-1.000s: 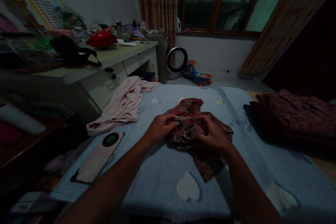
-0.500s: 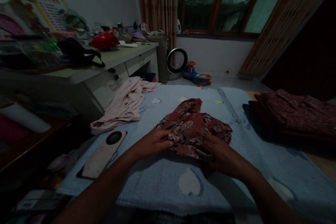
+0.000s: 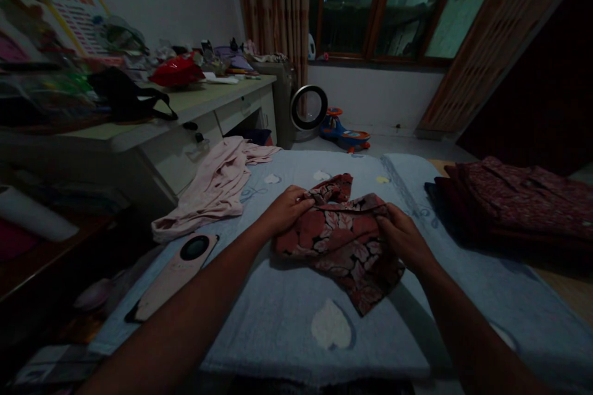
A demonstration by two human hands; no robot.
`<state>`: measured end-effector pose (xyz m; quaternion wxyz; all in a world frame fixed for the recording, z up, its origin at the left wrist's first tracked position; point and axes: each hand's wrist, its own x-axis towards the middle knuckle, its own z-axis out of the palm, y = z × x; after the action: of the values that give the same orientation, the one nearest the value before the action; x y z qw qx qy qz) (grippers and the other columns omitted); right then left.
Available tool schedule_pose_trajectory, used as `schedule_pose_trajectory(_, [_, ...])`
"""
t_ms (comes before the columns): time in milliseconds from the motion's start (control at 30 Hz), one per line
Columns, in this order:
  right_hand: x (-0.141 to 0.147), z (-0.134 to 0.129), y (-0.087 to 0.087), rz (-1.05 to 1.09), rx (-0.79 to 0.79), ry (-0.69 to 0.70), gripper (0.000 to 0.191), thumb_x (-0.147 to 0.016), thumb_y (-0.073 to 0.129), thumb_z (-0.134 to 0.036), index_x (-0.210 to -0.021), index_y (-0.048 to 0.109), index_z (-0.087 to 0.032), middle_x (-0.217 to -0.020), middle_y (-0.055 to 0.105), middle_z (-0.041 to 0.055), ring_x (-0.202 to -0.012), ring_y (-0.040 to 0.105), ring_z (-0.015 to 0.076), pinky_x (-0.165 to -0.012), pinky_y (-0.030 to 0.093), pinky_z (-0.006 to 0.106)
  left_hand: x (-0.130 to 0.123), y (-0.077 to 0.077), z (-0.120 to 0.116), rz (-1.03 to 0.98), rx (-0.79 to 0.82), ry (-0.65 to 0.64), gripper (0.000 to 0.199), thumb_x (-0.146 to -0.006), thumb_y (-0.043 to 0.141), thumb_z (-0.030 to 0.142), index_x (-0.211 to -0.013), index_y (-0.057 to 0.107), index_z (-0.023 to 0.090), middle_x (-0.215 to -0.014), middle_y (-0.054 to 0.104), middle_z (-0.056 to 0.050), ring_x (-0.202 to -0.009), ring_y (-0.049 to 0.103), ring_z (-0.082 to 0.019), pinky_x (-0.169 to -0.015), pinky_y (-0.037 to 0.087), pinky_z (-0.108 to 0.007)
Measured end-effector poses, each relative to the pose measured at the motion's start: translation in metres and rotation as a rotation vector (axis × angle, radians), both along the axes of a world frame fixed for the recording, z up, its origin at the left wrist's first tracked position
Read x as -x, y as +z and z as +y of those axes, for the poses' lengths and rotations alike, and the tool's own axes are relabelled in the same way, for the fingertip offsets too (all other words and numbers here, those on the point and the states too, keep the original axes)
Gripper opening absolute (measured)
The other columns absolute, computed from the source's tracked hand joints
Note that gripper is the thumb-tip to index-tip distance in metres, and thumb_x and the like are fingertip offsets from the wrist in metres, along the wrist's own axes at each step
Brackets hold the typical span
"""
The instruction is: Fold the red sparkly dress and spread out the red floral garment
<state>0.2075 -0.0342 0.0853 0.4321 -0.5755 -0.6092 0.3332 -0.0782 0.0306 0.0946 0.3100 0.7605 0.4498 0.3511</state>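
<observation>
A red cloth with a leaf pattern [image 3: 340, 231] hangs partly lifted over the blue bedcover [image 3: 259, 333], its lower corner pointing down to the right. My left hand [image 3: 290, 210] pinches its upper left edge. At the upper right edge, my right hand [image 3: 401, 231] grips the same cloth with bent fingers. Part of the cloth lies bunched behind the stretched edge. Left of my left hand are a pink garment [image 3: 210, 188] and a pale phone [image 3: 173, 278] with a round dark camera area.
Folded dark red clothes [image 3: 523, 197] are stacked at the right. A cluttered desk [image 3: 208, 102] runs along the left, with a red bag [image 3: 176, 71] on it. Beyond the bed are a washing machine's open round door [image 3: 309, 108] and a blue ride-on toy [image 3: 343, 134].
Both hands have moved up and away from me, raising the cloth's edge and spreading it between them. A lower corner now hangs towards me. The view has shifted slightly.
</observation>
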Motion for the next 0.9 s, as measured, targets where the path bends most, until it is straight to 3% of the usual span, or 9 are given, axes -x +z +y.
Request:
schedule_pose_trajectory(133, [-0.007, 0.017, -0.023, -0.418, -0.135, -0.115, 0.02, -0.088, 0.046, -0.034, -0.085, 0.062, -0.021, -0.084, 0.065, 0.0062, -0.079, 0.058, 0.0224, -0.074, 0.045, 0.034, -0.016, -0.03, 0.024, 0.213, 0.105, 0.036, 0.03, -0.089, 0.05, 0.035, -0.083, 0.071, 0.014, -0.081, 0.069, -0.006, -0.076, 0.061, -0.02, -0.073, 0.046, -0.03])
schedule_pose_trajectory(233, [-0.008, 0.02, -0.039, -0.676, -0.221, -0.199, 0.022, -0.09, 0.046, -0.031, -0.087, 0.065, -0.019, -0.1, 0.063, 0.012, -0.092, 0.056, 0.0257, -0.084, 0.044, 0.039, -0.023, -0.046, 0.026, 0.307, 0.184, 0.066, 0.026, -0.088, 0.052, 0.03, -0.088, 0.072, 0.014, -0.085, 0.073, -0.008, -0.078, 0.063, -0.02, -0.07, 0.045, -0.028])
schedule_pose_trajectory(300, [-0.008, 0.019, -0.048, -0.762, -0.239, -0.261, 0.023, -0.092, 0.046, -0.03, -0.095, 0.067, -0.02, -0.114, 0.061, 0.0142, -0.102, 0.055, 0.0278, -0.089, 0.042, 0.042, -0.024, -0.051, 0.023, 0.316, 0.204, 0.044, 0.026, -0.088, 0.051, 0.029, -0.091, 0.071, 0.014, -0.091, 0.074, -0.008, -0.082, 0.064, -0.02, -0.071, 0.044, -0.027])
schedule_pose_trajectory(367, [-0.008, 0.017, -0.056, -0.76, -0.215, -0.244, 0.026, -0.094, 0.043, -0.028, -0.1, 0.067, -0.02, -0.117, 0.06, 0.0146, -0.105, 0.055, 0.0272, -0.091, 0.043, 0.042, -0.024, -0.054, 0.02, 0.301, 0.212, 0.021, 0.028, -0.09, 0.049, 0.032, -0.091, 0.071, 0.014, -0.092, 0.074, -0.008, -0.083, 0.065, -0.021, -0.071, 0.045, -0.027])
schedule_pose_trajectory(533, [-0.006, 0.014, -0.064, -0.542, -0.086, -0.138, 0.027, -0.095, 0.039, -0.031, -0.098, 0.065, -0.021, -0.091, 0.067, 0.0072, -0.086, 0.061, 0.0213, -0.078, 0.046, 0.032, -0.02, -0.055, 0.008, 0.166, 0.279, -0.079, 0.03, -0.089, 0.048, 0.037, -0.086, 0.068, 0.015, -0.087, 0.072, -0.005, -0.083, 0.063, -0.021, -0.074, 0.047, -0.029])
schedule_pose_trajectory(633, [0.005, 0.01, -0.056, -0.318, -0.037, -0.082, 0.03, -0.094, 0.041, -0.039, -0.093, 0.066, -0.022, -0.089, 0.07, 0.005, -0.085, 0.063, 0.0217, -0.078, 0.048, 0.033, -0.016, -0.049, -0.008, -0.059, 0.49, -0.182, 0.035, -0.085, 0.055, 0.047, -0.088, 0.068, 0.015, -0.085, 0.072, -0.004, -0.079, 0.063, -0.019, -0.073, 0.048, -0.03])
schedule_pose_trajectory(767, [0.029, -0.001, -0.034, 0.042, 0.053, 0.123, 0.037, -0.088, 0.05, -0.052, -0.088, 0.071, -0.021, -0.092, 0.074, 0.0046, -0.092, 0.066, 0.0246, -0.087, 0.05, 0.039, -0.005, -0.026, -0.04, -0.447, 0.821, -0.326, 0.045, -0.077, 0.07, 0.054, -0.098, 0.068, 0.014, -0.095, 0.074, -0.008, -0.084, 0.067, -0.019, -0.081, 0.05, -0.032])
schedule_pose_trajectory(900, [0.052, -0.012, -0.021, 0.324, 0.23, 0.276, 0.035, -0.083, 0.06, -0.053, -0.094, 0.074, -0.022, -0.09, 0.075, 0.0039, -0.087, 0.068, 0.0251, -0.085, 0.053, 0.042, 0.012, 0.0, -0.058, -0.577, 0.892, -0.354, 0.045, -0.076, 0.072, 0.052, -0.1, 0.069, 0.014, -0.099, 0.074, -0.011, -0.091, 0.069, -0.022, -0.089, 0.049, -0.034])
